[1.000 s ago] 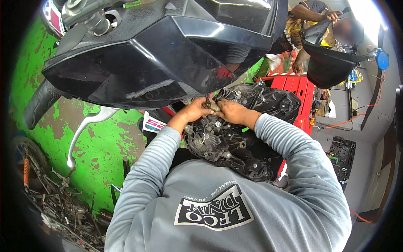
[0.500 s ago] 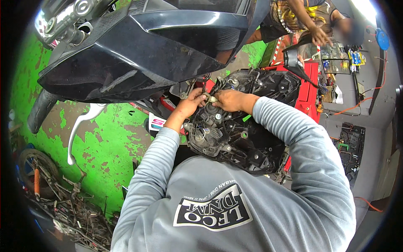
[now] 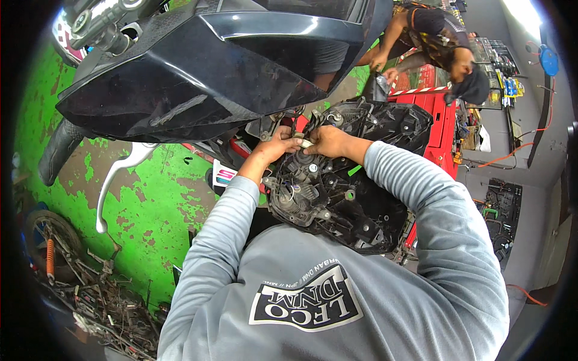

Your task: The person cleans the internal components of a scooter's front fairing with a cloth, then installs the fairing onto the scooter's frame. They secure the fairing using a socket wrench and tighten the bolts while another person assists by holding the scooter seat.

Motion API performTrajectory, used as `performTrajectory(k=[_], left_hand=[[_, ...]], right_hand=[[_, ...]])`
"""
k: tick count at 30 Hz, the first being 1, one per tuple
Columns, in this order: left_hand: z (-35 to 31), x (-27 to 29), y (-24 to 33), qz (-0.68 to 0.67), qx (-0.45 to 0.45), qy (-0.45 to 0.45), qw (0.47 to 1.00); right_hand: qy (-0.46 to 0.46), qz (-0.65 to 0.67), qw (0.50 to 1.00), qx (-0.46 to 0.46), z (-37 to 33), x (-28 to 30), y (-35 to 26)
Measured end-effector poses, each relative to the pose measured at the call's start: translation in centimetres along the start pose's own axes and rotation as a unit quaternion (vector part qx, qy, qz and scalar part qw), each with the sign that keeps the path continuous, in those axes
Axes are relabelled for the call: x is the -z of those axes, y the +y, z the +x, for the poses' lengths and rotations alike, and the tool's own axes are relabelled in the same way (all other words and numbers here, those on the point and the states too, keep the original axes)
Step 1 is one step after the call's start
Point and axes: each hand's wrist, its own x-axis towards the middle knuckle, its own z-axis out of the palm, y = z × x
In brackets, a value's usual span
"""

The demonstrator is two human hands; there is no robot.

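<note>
My left hand [image 3: 278, 147] and my right hand [image 3: 326, 142] meet above the back of a black motorcycle headlight assembly [image 3: 313, 210]. Pinched between their fingertips is a small pale wiring connector [image 3: 306, 144]. Fingers cover most of it, so whether its halves are joined cannot be seen. A dark cable rises from the fingers toward the motorcycle's front. The headlight assembly lies with its dusty rear side up, showing round bulb sockets, brackets and short wires. Close beyond my hands is the motorcycle's glossy black body panel [image 3: 198, 72].
A red tool cabinet [image 3: 442, 129] stands right of the headlight. Beyond it, a co-worker [image 3: 433, 36] bends over, holding a dark part [image 3: 379, 87]. A white lever [image 3: 114, 186] juts out at left. A stripped motorcycle frame [image 3: 102, 289] stands lower left on the green floor.
Both my hands stay nearly in place, their fingers shifting slightly around the connector. The co-worker has bent lower, and the dark part has moved left, away from the red cabinet.
</note>
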Motion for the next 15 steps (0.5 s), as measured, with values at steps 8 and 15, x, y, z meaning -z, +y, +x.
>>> performTrajectory(k=[8, 15], left_hand=[[0.8, 1.5, 2.3, 0.059, 0.076, -0.112, 0.989], [1.5, 1.8, 0.4, 0.071, 0.06, -0.095, 0.991]], right_hand=[[0.031, 0.191, 0.981, 0.008, -0.1, -1.3, 1.7], [0.044, 0.143, 0.988, 0.035, 0.3, -1.7, 2.3]])
